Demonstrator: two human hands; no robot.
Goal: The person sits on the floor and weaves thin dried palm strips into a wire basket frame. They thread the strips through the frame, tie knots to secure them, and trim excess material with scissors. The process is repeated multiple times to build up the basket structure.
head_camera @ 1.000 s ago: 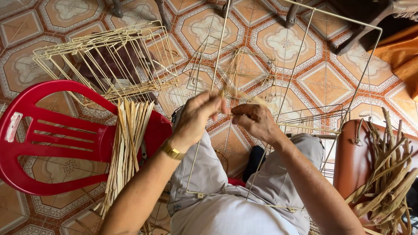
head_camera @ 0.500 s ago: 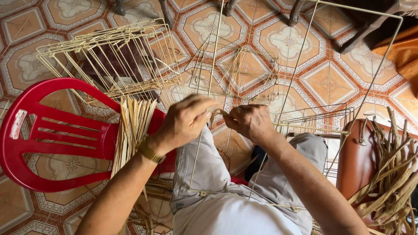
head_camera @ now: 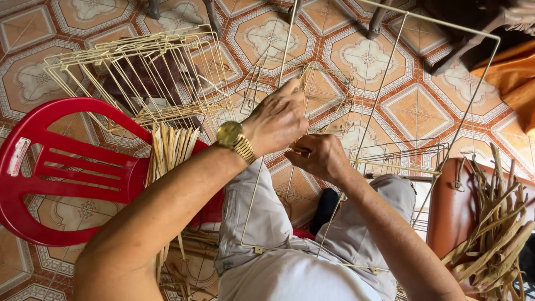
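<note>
I observe the left hand (head_camera: pixel 277 118) closed around an upright rod of the wire frame (head_camera: pixel 390 72) resting on the lap. The right hand (head_camera: pixel 319 158) pinches a straw strand just below. Red chair (head_camera: pixel 50 167) stands left.

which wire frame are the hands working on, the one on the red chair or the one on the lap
The wire frame on the lap: both the left hand and right hand grip its bars. The other wire frame rests untouched above the red chair.
</note>
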